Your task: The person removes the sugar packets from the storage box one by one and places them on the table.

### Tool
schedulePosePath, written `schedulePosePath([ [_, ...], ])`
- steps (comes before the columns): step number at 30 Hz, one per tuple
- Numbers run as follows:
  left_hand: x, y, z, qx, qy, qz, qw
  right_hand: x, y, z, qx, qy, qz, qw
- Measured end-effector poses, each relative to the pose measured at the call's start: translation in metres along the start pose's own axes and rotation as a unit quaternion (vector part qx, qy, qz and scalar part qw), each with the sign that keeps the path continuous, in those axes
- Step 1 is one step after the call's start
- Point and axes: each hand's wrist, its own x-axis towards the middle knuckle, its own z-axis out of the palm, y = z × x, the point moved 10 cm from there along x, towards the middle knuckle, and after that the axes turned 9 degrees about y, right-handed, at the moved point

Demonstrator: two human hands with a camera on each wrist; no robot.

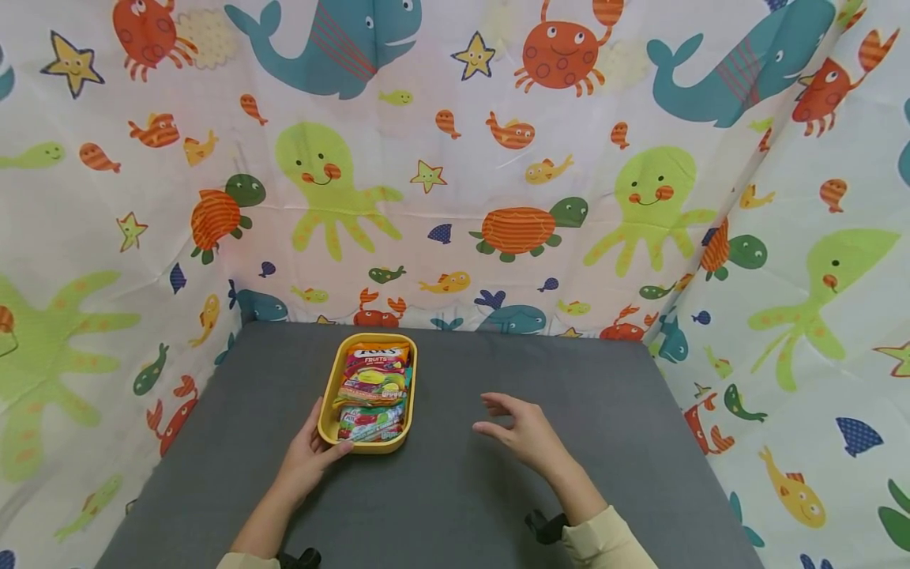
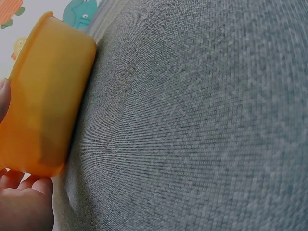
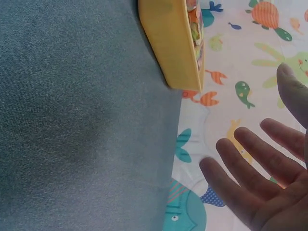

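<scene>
Yellow tray (image 1: 328,416) is seen on the grey mat (image 1: 455,490), toward the mat's far left part, with its long axis running away from the person. Candy packets (image 1: 373,391) are stacked inside the tray; a "FRUITS" label is legible on the upper packet in the head view only. From the left wrist view, only the tray's smooth outer wall (image 2: 45,96) and the mat's weave (image 2: 202,125) are shown, the contents being hidden. From the right wrist view, the tray (image 3: 168,43) is seen side-on, with a strip of packet colour visible above its rim.

Left hand (image 1: 309,454) is held against the tray's near left corner, the thumb laid along the near wall and the fingers curled round the left side. Contact is confirmed in the left wrist view, where fingertips (image 2: 24,187) are seen under the tray's near end.

Right hand (image 1: 522,433) is held above the mat, well to the right of the tray and apart from it. Its fingers (image 3: 250,168) are spread and slightly bent; nothing is held or touched. A patterned sea-creature curtain (image 1: 498,158) is hung behind the tray and at both sides of the mat.
</scene>
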Motion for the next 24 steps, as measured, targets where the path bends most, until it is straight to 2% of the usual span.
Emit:
schedulePosePath([
  [12,-0.003,0.007,0.001,-0.006,-0.005,-0.028,0.9996,0.012,-0.017,0.015,-0.047,-0.016,-0.040,0.998],
  [16,-0.001,0.004,0.000,-0.007,-0.004,-0.022,0.9997,0.016,-0.024,0.016,-0.068,-0.007,-0.053,0.996],
  [24,0.003,-0.004,-0.001,-0.005,0.003,-0.009,0.9999,0.022,-0.031,0.019,-0.062,-0.013,-0.060,0.996],
])
